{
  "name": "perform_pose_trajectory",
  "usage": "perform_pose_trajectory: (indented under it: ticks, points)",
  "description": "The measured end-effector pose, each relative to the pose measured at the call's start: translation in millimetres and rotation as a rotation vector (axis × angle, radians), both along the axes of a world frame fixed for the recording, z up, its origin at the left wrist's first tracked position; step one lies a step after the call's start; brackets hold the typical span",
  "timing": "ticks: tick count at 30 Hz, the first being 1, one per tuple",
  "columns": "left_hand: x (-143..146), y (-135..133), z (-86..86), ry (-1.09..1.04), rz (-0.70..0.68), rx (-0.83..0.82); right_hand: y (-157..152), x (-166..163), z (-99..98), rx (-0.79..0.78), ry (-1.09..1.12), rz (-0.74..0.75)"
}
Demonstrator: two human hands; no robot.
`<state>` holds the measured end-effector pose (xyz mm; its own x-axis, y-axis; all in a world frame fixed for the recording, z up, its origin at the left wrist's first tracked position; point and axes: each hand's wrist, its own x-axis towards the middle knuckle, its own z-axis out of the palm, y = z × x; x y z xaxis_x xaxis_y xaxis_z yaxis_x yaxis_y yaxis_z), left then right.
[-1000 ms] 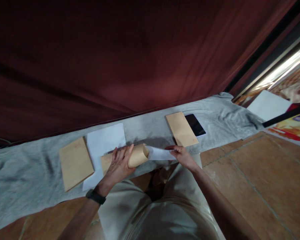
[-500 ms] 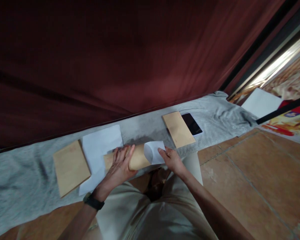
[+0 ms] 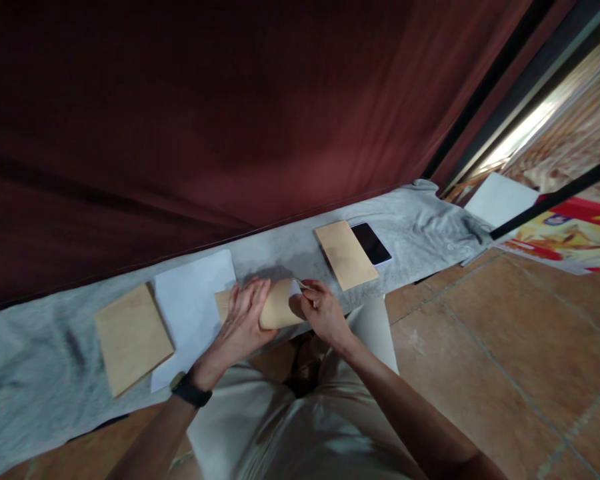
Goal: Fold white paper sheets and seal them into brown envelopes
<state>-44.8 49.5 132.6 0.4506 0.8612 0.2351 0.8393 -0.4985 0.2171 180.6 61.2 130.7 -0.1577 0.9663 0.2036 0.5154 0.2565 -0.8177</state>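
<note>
A brown paper envelope [image 3: 281, 303] bulges open toward the right, over the bench near my lap. My left hand [image 3: 243, 313] is wrapped over its left part and grips it. At the envelope's open end, my right hand [image 3: 326, 315] has its fingers closed in a pinch. A small piece of white paper [image 3: 295, 289] shows inside the mouth, by those fingertips; the rest of the sheet is hidden in the envelope and behind the fingers.
The narrow bench has a grey cloth cover [image 3: 405, 210]. To the left, a stack of brown envelopes [image 3: 133, 340] overlaps white sheets [image 3: 195, 300]. Rightward, another brown envelope [image 3: 347, 255] partly covers a phone [image 3: 373, 243]. A dark red curtain [image 3: 260, 120] hangs behind.
My right hand has moved left to the envelope's mouth, and the white paper has slid mostly inside. My left hand keeps its grip. The view has shifted slightly.
</note>
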Motion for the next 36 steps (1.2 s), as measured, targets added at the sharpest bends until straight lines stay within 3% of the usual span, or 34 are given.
perform_pose_trajectory:
  ticks: [5, 10, 17, 20, 23, 24, 26, 28, 29, 32, 36]
  points:
    - [6, 2, 12.4, 0.022, -0.028, 0.009, -1, -5, -2.0, -0.099, 0.061, -0.041]
    - [5, 4, 11.4, 0.050, -0.039, -0.006, 0, -5, -7.1, -0.200, 0.125, -0.099]
    - [1, 13, 16.9, 0.034, -0.064, -0.043, 6, -13, -27.7, -0.313, 0.418, -0.195]
    - [0, 0, 9.0, -0.222, 0.128, -0.037, 12, -18, -38.4, -0.370, 0.564, -0.248]
    - [9, -30, -12.1, -0.747, 0.559, -0.059, 16, -25, -46.8, -0.377, 0.634, -0.316]
    - [15, -39, -20.0, -0.952, 0.698, -0.122, 17, -27, -49.2, -0.374, 0.640, -0.331]
    - [33, -53, -33.3, -1.350, 0.847, -0.425, 16, -34, -53.6, -0.371, 0.640, -0.347]
    - [55, -56, -41.2, -1.642, 0.869, -0.717, 14, -41, -58.1, -0.369, 0.638, -0.359]
    - [65, -53, -43.2, -1.742, 0.850, -0.778, 12, -44, -60.3, -0.374, 0.643, -0.364]
    - [93, -37, -45.4, -1.938, 0.758, -0.860, 7, -51, -66.6, -0.416, 0.664, -0.386]
    - [106, -23, -46.8, -1.905, 0.760, -0.826, 4, -50, -72.5, -0.429, 0.660, -0.404]
